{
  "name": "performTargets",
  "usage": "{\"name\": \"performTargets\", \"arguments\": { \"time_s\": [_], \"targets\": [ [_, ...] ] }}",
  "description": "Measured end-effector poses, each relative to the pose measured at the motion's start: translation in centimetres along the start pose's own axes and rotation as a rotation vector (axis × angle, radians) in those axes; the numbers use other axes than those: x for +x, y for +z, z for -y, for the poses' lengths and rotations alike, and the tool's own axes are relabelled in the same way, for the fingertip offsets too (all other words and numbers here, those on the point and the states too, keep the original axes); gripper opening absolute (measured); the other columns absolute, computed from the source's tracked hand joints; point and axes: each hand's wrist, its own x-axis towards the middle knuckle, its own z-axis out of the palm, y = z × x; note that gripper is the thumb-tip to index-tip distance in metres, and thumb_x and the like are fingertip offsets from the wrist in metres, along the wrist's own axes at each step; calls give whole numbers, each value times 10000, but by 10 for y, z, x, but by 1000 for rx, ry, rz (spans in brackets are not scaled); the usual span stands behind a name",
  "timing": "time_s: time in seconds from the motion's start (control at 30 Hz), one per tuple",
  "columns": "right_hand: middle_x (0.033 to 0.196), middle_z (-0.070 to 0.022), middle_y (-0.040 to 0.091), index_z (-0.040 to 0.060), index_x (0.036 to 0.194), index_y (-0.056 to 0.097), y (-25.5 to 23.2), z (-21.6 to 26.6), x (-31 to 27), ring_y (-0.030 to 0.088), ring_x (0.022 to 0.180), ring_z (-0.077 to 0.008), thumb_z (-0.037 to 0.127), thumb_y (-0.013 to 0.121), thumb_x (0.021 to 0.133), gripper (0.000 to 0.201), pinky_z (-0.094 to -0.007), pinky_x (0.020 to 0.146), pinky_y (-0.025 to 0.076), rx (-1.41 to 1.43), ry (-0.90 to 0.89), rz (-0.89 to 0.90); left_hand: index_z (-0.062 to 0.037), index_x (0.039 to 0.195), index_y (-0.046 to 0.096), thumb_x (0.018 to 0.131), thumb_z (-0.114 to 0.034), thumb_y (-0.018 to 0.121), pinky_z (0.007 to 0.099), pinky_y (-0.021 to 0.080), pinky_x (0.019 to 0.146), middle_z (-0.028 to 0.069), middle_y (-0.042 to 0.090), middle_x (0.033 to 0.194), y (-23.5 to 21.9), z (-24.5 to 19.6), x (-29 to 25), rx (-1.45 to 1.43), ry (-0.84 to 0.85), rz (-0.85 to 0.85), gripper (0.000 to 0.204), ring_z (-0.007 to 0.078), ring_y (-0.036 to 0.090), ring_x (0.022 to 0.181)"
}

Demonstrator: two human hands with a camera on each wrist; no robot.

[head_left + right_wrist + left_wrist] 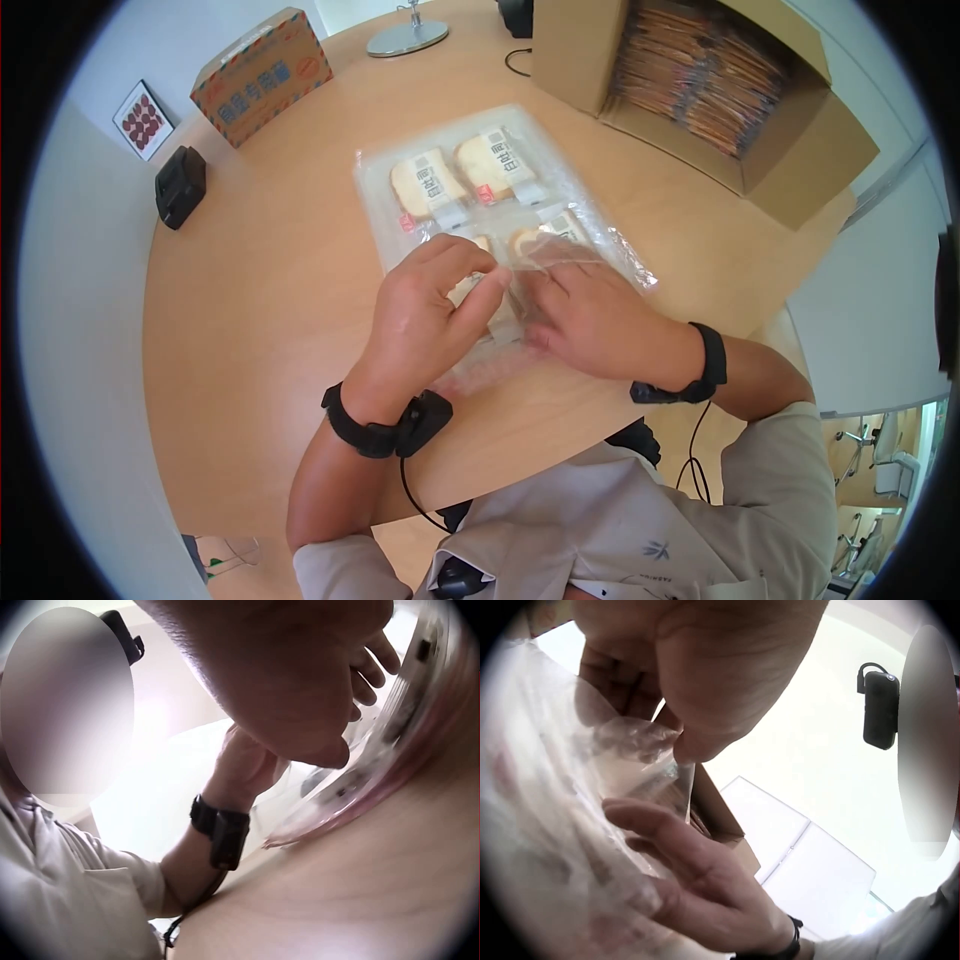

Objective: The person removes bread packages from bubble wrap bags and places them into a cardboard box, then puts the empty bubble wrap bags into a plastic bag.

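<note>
A large clear plastic bag (375,215) lies on the table with several packed bread slices (425,188) in it, each with a printed white label. My left hand (425,305) pinches the bag's film between thumb and fingers at its near end. That pinch shows closer in the left wrist view, where the film (641,742) rises to the fingertips. My right hand (590,310) has its fingers loosely extended at the bag's mouth, with clear film over them. The near bread slices are partly hidden by my hands. In the right wrist view, the right fingers (367,675) reach toward the bag.
An open cardboard box (690,150) filled with packed brown items stands at the back right. A closed printed carton (265,80) is at the back left, near a black device (181,187). A round metal stand base (408,38) sits at the far edge of the wooden table (250,300).
</note>
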Motion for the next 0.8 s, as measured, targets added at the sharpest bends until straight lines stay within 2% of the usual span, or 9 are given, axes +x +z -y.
{"name": "performTargets", "arguments": {
  "time_s": [0.07, 0.17, 0.27, 0.33, 0.43, 0.6, 0.7, 0.77, 0.8],
  "targets": [
    [1316, -263, 549, -57, 1268, 572, -3, -6, -6, 532, 1231, -422, 249, 730, 817, 568, -500, 1070, 415, -99, 36, -19, 4, 938, 686, 904, -106, 707, 322, 525, 721, 110, 674, 945, 1, 9, -1, 52, 62, 15, 117, 221, 651, 827],
    [1348, -259, 540, -62, 1305, 554, -9, -12, -27, 503, 1281, -416, 364, 743, 812, 679, -524, 1115, 347, -99, 132, 138, 7, 975, 688, 903, -144, 711, 353, 528, 772, 141, 665, 996, 1, 25, -3, 226, 82, 107, 169, 288, 661, 887],
    [1420, -264, 489, -53, 1348, 526, -30, -6, -56, 436, 1363, -403, 445, 746, 813, 763, -526, 1142, 302, -85, 113, 244, 10, 982, 697, 901, -157, 706, 384, 537, 778, 156, 663, 1026, 6, 28, 3, 306, 182, 189, 185, 327, 660, 930],
    [1478, -250, 435, -26, 1390, 501, -40, -1, -81, 395, 1396, -379, 437, 758, 811, 785, -511, 1141, 300, 25, -34, 279, 14, 968, 700, 878, -142, 722, 407, 541, 792, 163, 662, 1045, 5, 25, -1, 229, -4, 208, 182, 333, 650, 951],
    [1505, -227, 402, -12, 1407, 490, -59, 4, -112, 353, 1427, -350, 413, 764, 809, 783, -502, 1148, 291, 36, -79, 362, 18, 949, 699, 851, -117, 735, 406, 545, 787, 169, 658, 1076, 6, 28, -3, 276, 81, 170, 170, 329, 653, 948],
    [1439, -181, 503, 14, 1318, 562, -55, -10, -154, 457, 1366, -326, 300, 779, 803, 627, -470, 1085, 391, -150, -192, 195, 12, 921, 690, 814, -96, 754, 412, 535, 812, 171, 659, 1067, 10, 29, -2, 274, 69, 175, 165, 350, 635, 971],
    [1304, -152, 599, 33, 1225, 610, -66, -18, -162, 582, 1208, -325, 204, 735, 858, 423, -420, 980, 489, 84, -169, 106, 0, 909, 685, 798, -93, 763, 425, 527, 830, 160, 661, 1043, 12, 29, -4, 236, -1, 165, 164, 362, 622, 976],
    [1143, -88, 659, 46, 1178, 633, -91, -25, -158, 664, 1030, -262, 176, 645, 958, 255, -372, 860, 545, 109, 233, -160, 0, 911, 684, 797, -91, 762, 427, 527, 831, 161, 660, 1046, 12, 30, -5, 216, -44, 166, 165, 360, 621, 977],
    [1066, -51, 663, 48, 1162, 640, -94, -37, -152, 666, 961, -206, 189, 620, 985, 227, -345, 795, 547, 396, 459, -373, -2, 913, 685, 796, -89, 761, 426, 527, 832, 160, 660, 1049, 13, 30, -5, 204, -52, 164, 165, 359, 621, 976]
  ]
}}
